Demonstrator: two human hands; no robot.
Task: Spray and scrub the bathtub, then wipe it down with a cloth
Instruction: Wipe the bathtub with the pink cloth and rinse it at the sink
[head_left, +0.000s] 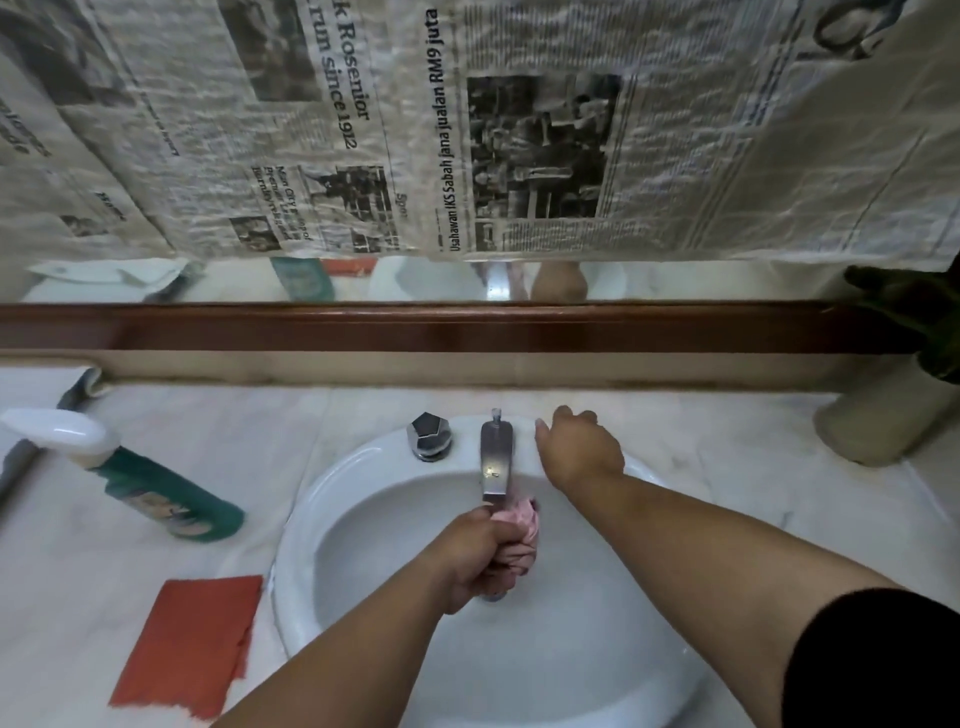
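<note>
Cloth (515, 518): one, pink, bunched in the fist of your left hand (478, 556), just under the single spout (496, 462), above the basin (311, 493). Your right hand (576, 452) lies on the basin's far rim (whether it grips anything, you cannot tell). One spray bottle (166, 499) lies flat on the counter (753, 457), left of the basin, head pointing far-left.

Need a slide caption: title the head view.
Left hand grips pink cloth under faucet; right hand at sink rim.

2 hands (480, 553) (579, 452), 1 pink cloth (517, 535), 1 spray btl (156, 488), 1 sink (291, 545).
</note>
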